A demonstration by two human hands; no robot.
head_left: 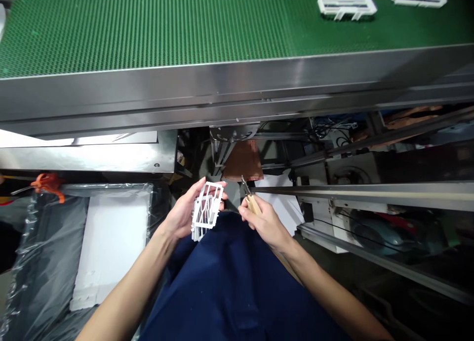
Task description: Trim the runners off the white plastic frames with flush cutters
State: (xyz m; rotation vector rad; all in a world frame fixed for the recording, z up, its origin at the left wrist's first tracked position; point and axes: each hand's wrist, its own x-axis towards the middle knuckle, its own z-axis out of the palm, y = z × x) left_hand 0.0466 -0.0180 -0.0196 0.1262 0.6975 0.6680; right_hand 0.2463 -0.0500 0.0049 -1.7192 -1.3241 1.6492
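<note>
At frame centre, the left hand (182, 213) gripped a white plastic frame (207, 210); the right hand (263, 221) clenched a small cutter (249, 195). Two more frames (347, 7) lay upper right on the green belt (148, 24).

Above a dark blue lap, a left hand (181, 213) grips a white plastic frame (206, 210) while the right hand (261, 221) holds a wooden-handled cutter (249, 196) just beside it (two similar frames (346, 7) lie on the green conveyor belt (148, 24)).
</note>
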